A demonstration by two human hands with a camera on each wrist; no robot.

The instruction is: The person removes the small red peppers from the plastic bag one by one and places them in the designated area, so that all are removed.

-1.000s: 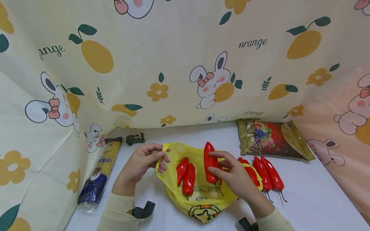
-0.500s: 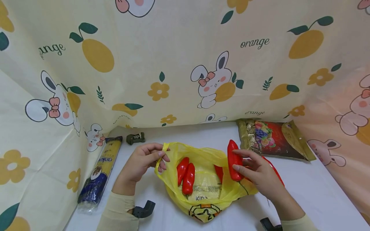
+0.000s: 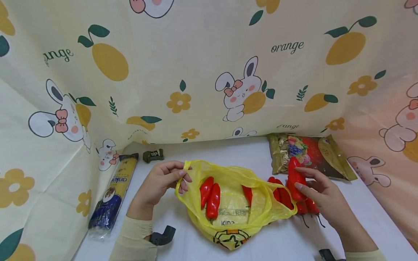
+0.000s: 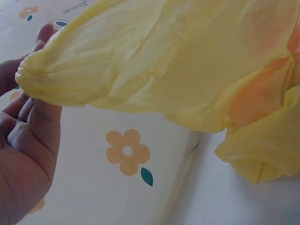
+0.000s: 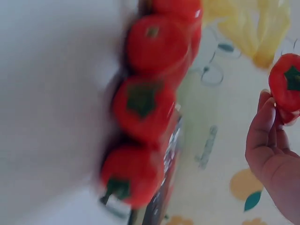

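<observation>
In the head view the left hand (image 3: 163,183) pinches the upper left edge of a yellow plastic bag (image 3: 264,215), holding its mouth open. Inside the bag lie two red peppers (image 3: 213,201) on the left, and part of another (image 3: 247,194) toward the right. The right hand (image 3: 326,199) grips a red pepper (image 3: 295,179) above several more peppers (image 3: 283,195) just right of the bag. The right wrist view shows the pinched pepper (image 5: 287,83) raised apart from a row of peppers (image 5: 144,105). Stretched bag plastic (image 4: 140,61) runs from the left fingers in the left wrist view.
A gold and red packet (image 3: 313,156) lies at the back right, behind the peppers. At the left lies a long blue and yellow package (image 3: 112,195), with a small dark wrapped item (image 3: 152,156) near it. Patterned cloth (image 3: 196,72) rises behind the white table (image 3: 183,239).
The right hand has moved right with the pepper, from above the bag's mouth to over the peppers beside it. The left hand still holds the bag's edge in the same place.
</observation>
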